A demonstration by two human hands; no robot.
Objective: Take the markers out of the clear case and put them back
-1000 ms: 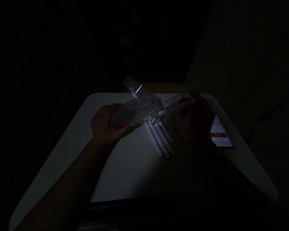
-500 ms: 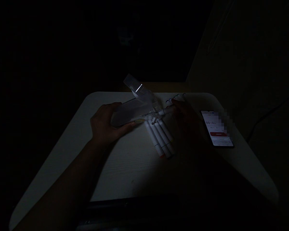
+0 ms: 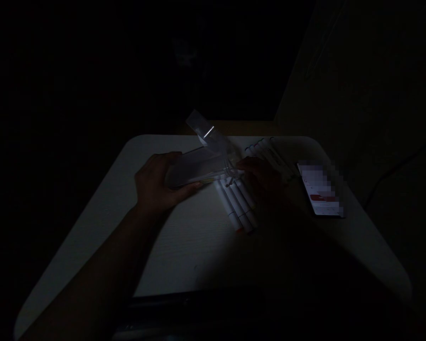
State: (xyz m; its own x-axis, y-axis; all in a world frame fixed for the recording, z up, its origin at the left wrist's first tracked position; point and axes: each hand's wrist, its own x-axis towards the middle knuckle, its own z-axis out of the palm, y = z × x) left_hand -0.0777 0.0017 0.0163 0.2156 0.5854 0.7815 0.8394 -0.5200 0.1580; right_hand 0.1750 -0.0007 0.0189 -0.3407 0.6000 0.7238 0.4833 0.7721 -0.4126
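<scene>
In the dim light my left hand [image 3: 156, 182] is wrapped around a clear plastic case [image 3: 197, 166], thumb along its near side. The case lies tilted, its mouth facing right and its hinged lid [image 3: 208, 132] standing raised. At that mouth is my right hand [image 3: 261, 173], fingers pinched on a white marker that is mostly hidden by the case and the fingers. Just below the mouth, several white markers [image 3: 236, 206] lie side by side, with orange and red ends showing. Further markers [image 3: 266, 151] lie in a row behind my right hand.
A lit phone [image 3: 321, 192] lies on the right of the white table [image 3: 173, 246]. A dark object [image 3: 184, 305] stretches along the near edge. Behind the table stands a large dark panel [image 3: 227, 61].
My right hand has moved left to the case mouth, and the marker in it has gone further into the case. My left hand and the case have shifted slightly right.
</scene>
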